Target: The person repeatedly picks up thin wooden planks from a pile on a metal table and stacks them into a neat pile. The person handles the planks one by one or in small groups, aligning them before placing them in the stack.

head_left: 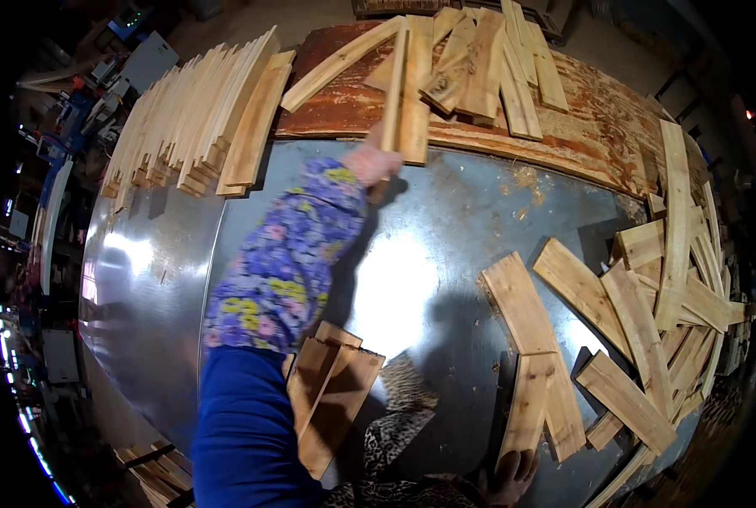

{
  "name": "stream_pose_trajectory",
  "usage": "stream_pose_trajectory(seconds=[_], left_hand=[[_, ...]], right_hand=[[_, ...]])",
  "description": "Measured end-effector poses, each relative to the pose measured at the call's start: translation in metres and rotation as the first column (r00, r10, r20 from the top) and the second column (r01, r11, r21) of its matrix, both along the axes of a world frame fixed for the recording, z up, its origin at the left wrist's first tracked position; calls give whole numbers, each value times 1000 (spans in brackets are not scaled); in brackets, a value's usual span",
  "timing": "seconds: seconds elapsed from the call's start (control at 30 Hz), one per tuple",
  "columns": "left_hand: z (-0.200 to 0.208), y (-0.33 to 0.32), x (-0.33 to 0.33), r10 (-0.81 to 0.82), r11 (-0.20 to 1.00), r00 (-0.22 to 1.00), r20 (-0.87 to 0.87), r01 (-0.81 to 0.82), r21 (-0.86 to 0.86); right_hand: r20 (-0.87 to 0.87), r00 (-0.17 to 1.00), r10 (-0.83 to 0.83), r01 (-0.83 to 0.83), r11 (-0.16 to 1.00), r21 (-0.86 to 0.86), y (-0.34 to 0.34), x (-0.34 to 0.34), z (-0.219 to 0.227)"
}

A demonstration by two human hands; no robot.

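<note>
Tabletop [462, 203]: held plank [397, 80], long axis forward

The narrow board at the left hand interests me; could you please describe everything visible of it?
The narrow board is long, straight and pale, and looks like bare wood. The left hand grips its near end, partly hiding it. It points away from the person, over a worn reddish-brown sheet, just left of a wider board. Whether those two boards touch is unclear.

A grey metal table [462, 199] carries wooden boards [520, 305], a worn panel [606, 127] and sawdust [526, 179].
</note>
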State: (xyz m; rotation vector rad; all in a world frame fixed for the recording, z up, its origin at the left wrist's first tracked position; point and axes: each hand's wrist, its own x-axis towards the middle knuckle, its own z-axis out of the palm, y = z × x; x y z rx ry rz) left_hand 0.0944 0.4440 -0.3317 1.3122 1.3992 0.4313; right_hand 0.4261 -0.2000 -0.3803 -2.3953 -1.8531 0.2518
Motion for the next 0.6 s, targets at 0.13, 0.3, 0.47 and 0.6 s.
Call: stream_pose_trajectory(seconds=[0.13,0.3,0.47,0.6], left_hand=[[-26,24,9,159,955,986,60,-169,243],[9,60,-83,297,946,589,-751,-76,315],[26,15,-78,102,994,900,-423,-70,89],[-4,-2,-52,-71,997,978,-194,63,-51]], right_hand=[[-9,998,-66,66,998,-5,5,-4,13],[-26,1000,-2,2,1000,19,6,1,17],[-55,998,9,-9,1000,12,10,3,18],[-93,996,11,-11,1000,2,20,2,29]])
